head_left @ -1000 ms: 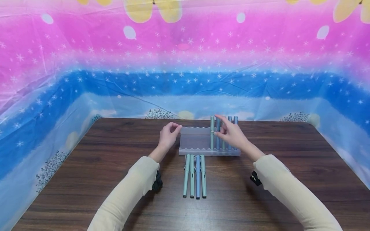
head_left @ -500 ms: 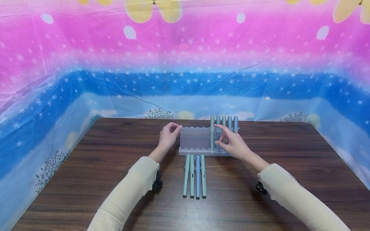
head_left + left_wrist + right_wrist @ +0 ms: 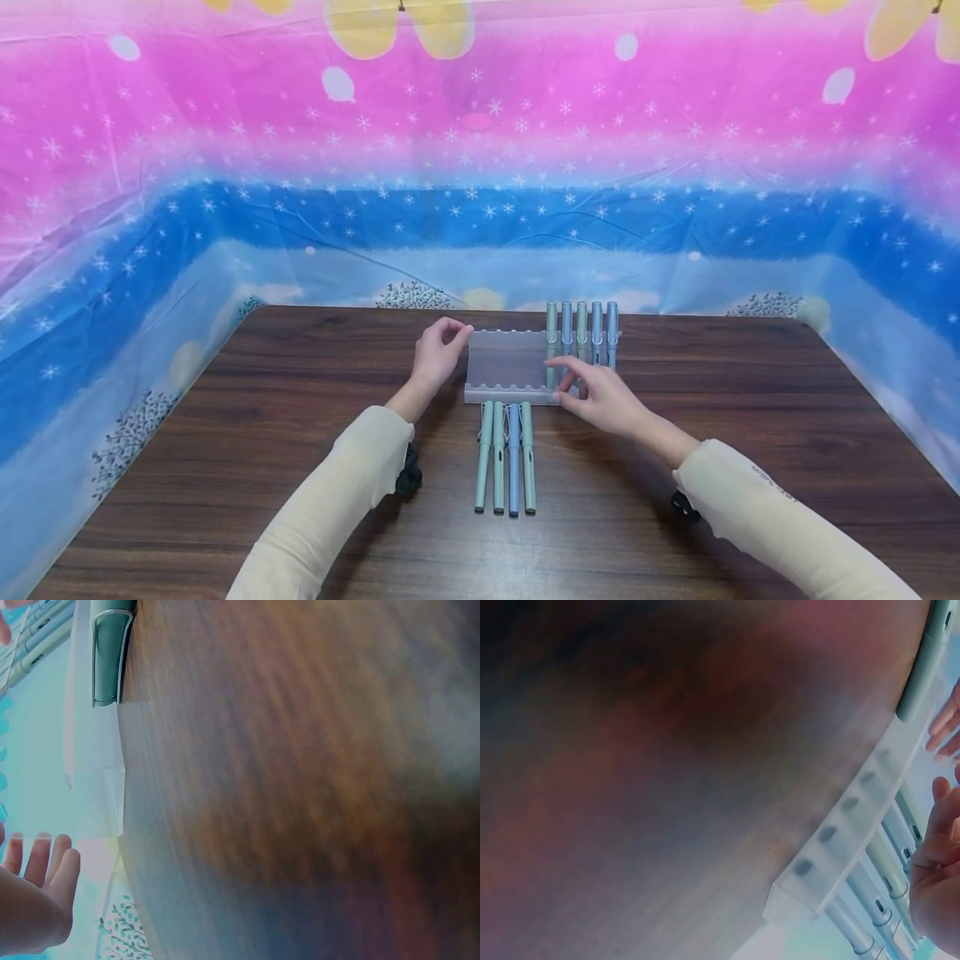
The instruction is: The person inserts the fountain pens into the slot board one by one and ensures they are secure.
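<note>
A clear pen rack (image 3: 506, 358) with scalloped edges stands on the table. At its upper left corner, my left hand (image 3: 437, 354) pinches the rack between thumb and fingers. Several capped pens stand in the rack's right half, the leftmost a green pen (image 3: 551, 321). In front of them is my right hand (image 3: 603, 396), its thumb and index finger apart near the rack's front ledge and holding nothing. It hides the lower ends of some standing pens. The right wrist view shows the ledge (image 3: 840, 825) with pen ends behind it.
Before the rack, several pens lie side by side on the brown wooden table (image 3: 300, 433), among them a blue pen (image 3: 513, 467) between green ones. A patterned cloth (image 3: 480, 217) hangs around the table's back and sides.
My right hand has moved down from the tops of the standing pens to the rack's front ledge. The left hand stays at the rack's corner.
</note>
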Demonstrator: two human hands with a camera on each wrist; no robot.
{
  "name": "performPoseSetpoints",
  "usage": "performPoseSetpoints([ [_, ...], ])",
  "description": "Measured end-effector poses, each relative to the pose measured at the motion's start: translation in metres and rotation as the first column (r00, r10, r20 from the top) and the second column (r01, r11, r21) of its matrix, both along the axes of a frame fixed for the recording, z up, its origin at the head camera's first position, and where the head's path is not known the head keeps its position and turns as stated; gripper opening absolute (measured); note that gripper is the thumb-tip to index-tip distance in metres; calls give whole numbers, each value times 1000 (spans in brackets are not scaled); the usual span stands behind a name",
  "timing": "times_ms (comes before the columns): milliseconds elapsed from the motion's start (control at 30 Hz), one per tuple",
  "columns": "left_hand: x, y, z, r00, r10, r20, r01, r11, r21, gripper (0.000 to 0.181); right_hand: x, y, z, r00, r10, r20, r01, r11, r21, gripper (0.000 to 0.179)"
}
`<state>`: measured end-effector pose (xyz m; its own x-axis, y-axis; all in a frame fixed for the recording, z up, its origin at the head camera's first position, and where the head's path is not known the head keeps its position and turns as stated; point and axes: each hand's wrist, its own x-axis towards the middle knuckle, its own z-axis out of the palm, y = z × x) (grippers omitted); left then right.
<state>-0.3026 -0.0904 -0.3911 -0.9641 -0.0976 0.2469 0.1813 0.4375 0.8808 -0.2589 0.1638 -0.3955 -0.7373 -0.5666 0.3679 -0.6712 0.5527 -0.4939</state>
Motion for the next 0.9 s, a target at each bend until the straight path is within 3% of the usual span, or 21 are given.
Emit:
performPoseSetpoints([
  [633,0,0,0,1000,-2,10,2,1000,13,21,9,-7,-5,989,52,139,-69,990,126,34],
  [900,0,0,0,1000,4,5,-4,1000,14,20,10,-11,-6,987,63,150,-88,982,168,33],
])
